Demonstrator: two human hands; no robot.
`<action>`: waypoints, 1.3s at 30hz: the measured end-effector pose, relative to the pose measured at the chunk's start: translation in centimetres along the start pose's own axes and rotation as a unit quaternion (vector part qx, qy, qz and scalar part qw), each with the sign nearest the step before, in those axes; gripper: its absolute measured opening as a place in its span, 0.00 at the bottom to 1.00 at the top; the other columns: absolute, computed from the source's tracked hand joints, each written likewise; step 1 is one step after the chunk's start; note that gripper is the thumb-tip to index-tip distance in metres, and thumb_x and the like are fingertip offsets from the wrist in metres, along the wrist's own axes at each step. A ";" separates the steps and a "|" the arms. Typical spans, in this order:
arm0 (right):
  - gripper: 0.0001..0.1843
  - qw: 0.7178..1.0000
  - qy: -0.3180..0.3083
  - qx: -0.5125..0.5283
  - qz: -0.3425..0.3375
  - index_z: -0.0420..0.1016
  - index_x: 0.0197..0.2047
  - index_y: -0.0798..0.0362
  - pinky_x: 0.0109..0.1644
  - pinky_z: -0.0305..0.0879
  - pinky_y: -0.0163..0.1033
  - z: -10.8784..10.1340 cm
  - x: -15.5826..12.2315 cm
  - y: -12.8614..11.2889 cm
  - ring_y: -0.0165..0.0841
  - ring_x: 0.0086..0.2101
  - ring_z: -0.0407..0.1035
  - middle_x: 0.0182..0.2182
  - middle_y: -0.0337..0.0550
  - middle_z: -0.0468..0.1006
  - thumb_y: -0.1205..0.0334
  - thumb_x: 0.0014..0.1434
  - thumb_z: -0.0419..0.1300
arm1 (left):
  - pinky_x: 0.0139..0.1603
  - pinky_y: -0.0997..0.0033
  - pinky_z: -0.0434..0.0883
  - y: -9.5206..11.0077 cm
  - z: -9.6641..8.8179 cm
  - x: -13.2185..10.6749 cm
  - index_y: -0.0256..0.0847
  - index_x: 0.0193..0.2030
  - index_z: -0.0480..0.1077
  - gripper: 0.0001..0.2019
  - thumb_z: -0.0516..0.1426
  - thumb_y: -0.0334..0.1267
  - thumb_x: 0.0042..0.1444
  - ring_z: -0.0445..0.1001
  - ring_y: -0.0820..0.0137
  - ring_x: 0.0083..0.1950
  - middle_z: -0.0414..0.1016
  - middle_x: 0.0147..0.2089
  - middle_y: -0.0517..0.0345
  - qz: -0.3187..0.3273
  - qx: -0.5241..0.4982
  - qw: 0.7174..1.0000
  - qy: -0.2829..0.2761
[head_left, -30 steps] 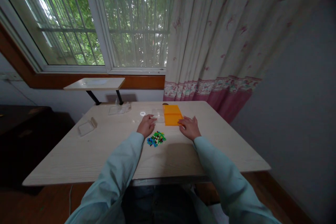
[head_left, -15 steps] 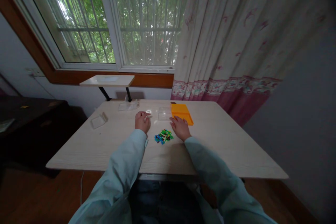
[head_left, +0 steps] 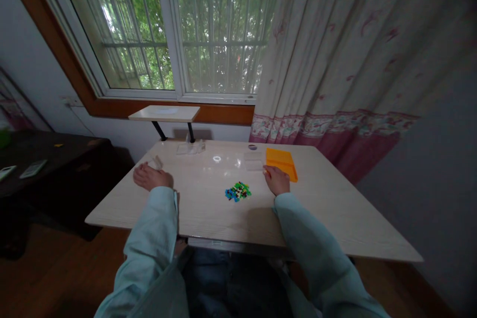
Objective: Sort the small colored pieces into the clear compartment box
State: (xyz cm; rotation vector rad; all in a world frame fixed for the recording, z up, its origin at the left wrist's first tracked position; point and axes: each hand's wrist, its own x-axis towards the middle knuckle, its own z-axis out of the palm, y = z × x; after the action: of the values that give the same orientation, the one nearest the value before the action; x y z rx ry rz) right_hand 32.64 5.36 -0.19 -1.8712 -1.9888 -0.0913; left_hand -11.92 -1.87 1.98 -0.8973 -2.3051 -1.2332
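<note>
My left hand (head_left: 152, 177) is over a clear plastic box (head_left: 155, 162) at the table's left side. Its fingers curl across the box and hide most of it. On the right, my right hand (head_left: 276, 180) has bent fingers at the front left corner of an open orange box (head_left: 281, 160), and covers that corner. A flat clear plastic case (head_left: 253, 161) lies just left of the orange box, close to my right fingertips. Between my hands sits a small pile of blue, green, yellow and dark pieces (head_left: 237, 192), touched by neither.
Another clear plastic container (head_left: 191, 147) lies by the legs of a small raised shelf (head_left: 166, 113). A small white ring-like shape (head_left: 216, 159) and a small oval item (head_left: 252, 147) show toward the back of the table (head_left: 208, 213). A dark cabinet (head_left: 70, 154) stands at left.
My left hand has swung left from the table's middle to the clear box. My right hand has moved right; the orange box and the flat clear case have shifted right with it.
</note>
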 end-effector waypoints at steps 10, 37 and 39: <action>0.20 1.000 0.007 0.013 -0.003 0.68 0.59 0.45 0.57 0.53 0.49 0.0 -0.3 -0.1 0.41 0.54 0.64 0.55 0.47 0.72 0.59 0.65 0.49 | 0.62 0.31 0.45 -0.4 1.6 0.0 0.30 0.45 0.69 0.14 0.53 0.35 0.54 0.56 0.44 0.63 0.67 0.54 0.32 0.021 0.186 0.974 -0.128; 0.17 0.986 0.003 0.128 -0.107 0.76 0.50 0.47 0.59 0.60 0.44 0.7 0.1 -0.1 0.36 0.51 0.70 0.51 0.40 0.77 0.65 0.60 0.53 | 0.60 0.56 0.64 10.3 5.6 -8.0 0.41 0.50 0.73 0.20 0.54 0.29 0.50 0.66 0.59 0.55 0.73 0.49 0.51 0.413 -0.210 0.840 -0.284; 0.16 0.986 0.002 0.129 -0.107 0.76 0.49 0.47 0.58 0.60 0.45 0.7 0.1 -0.1 0.36 0.51 0.70 0.51 0.40 0.77 0.65 0.61 0.53 | 0.60 0.55 0.64 9.3 5.9 -7.6 0.42 0.49 0.74 0.19 0.56 0.32 0.49 0.66 0.58 0.54 0.72 0.50 0.50 0.392 -0.175 0.858 -0.283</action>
State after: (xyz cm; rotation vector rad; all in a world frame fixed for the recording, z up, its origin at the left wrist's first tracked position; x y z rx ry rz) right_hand 32.40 5.67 -0.76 -1.4938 -2.0829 0.0982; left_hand -0.18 4.24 -0.13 -2.2945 -1.6919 -1.0855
